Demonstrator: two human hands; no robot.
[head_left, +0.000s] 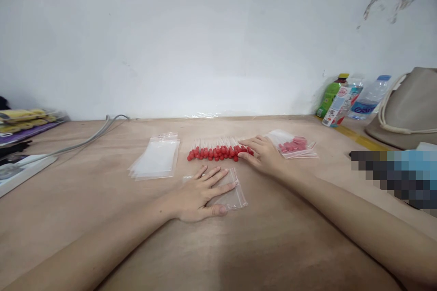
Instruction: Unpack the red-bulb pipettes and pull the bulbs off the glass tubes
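My left hand [201, 195] lies flat on a clear zip bag [234, 200], fingers spread, with nothing gripped. Just beyond it is a row of red-tipped white sticks [216, 151] lying side by side, red ends toward me. At the right end of that row rests my right hand [261, 152], its thumb and fingers apart around the last red tips; whether it touches them I cannot tell. To the left is a fanned stack of clear bags [155, 157]. Right of my right hand, a bag with red-tipped pieces inside [293, 144] lies on other bags.
A power strip [25, 170] with a grey cable [85, 138] is at the left, near yellow packages [27, 118]. At the back right stand a green bottle [331, 95], a carton [341, 104], a water bottle [370, 97] and a beige bag [409, 104]. A pixelated patch covers the right edge.
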